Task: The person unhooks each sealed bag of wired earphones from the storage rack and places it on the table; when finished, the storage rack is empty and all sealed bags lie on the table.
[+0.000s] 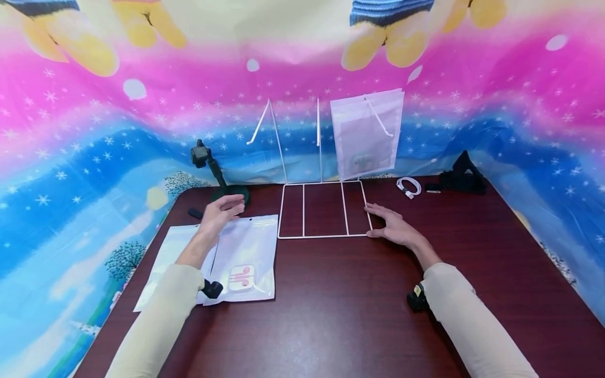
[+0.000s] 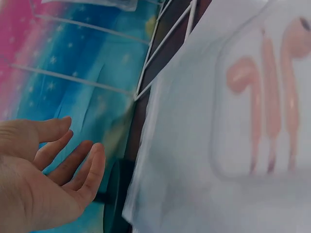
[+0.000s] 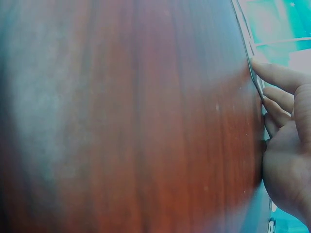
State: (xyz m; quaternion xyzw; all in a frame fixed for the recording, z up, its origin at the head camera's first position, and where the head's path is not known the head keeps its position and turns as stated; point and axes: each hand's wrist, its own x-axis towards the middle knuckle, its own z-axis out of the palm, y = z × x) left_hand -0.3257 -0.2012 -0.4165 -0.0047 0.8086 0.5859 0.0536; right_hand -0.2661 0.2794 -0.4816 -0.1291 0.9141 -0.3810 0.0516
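A white wire display rack [image 1: 321, 237] stands on the table, its base lying flat and several prongs rising at the back. On the right-hand prong hangs a white plastic pouch [image 1: 367, 149]. At the base's right side, my right hand [image 1: 394, 227] rests with fingers extended, the thumb and fingertips touching the wire. My left hand [image 1: 218, 215] hovers over the top edge of a white zip pouch [image 1: 248, 244], fingers loosely bent and holding nothing. Pink earphones [image 2: 272, 102] in a clear case show on that pouch. Another white pouch [image 1: 165, 257] lies partly beneath it.
Behind my left hand stands a black stand [image 1: 217, 170] on a round base. A coiled white cable [image 1: 409, 186], a small dark item [image 1: 432, 187] and a black holder [image 1: 463, 176] sit at the back right. A printed cloth [image 1: 293, 73] hangs behind the table.
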